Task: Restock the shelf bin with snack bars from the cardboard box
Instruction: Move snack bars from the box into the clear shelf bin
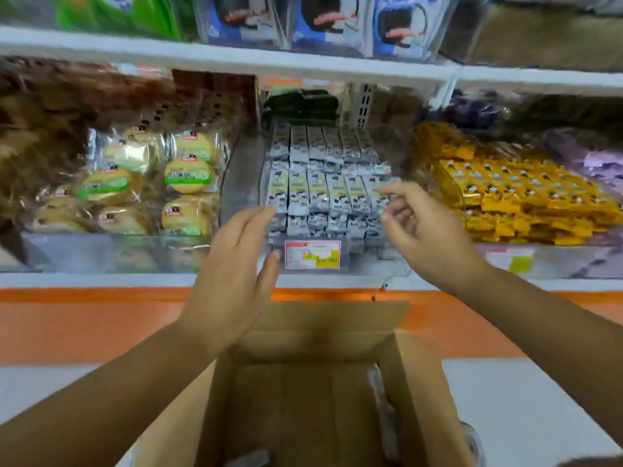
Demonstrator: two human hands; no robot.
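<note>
Nearly finished, by the look of the stock.

Shelf bin (241,183): one, clear-walled, with one price label (313,253) on its front.

Snack bars (323,176): these fill the bin from wall to wall. There are two rows on top, six across at the back and six or seven at the front, the blur preventing a surer count. The ends of lower layers show beneath them.

Cardboard box (421,382): one, directly below the bin's front, flaps open. Its floor is mostly bare. Two pale wrapped shapes show, one against its right inner wall (381,409) and one at its near edge (249,460). They are probably the last bars, though too blurred to confirm.

Left hand (232,274): at the bin's front left corner, fingers straight and together, thumb apart, holding nothing.

Right hand (424,237): at the bin's front right corner, fingers loosely bent, forefinger reaching toward the front row, holding nothing. I cannot tell whether it touches a bar.

Neighbours: wrapped buns (188,176) to the left of the bin, yellow packets (499,193) to its right, and dark packs (300,104) behind it.

Left to do, in my judgement: move the last bars, if that is what they are, and square up the front row.
</note>
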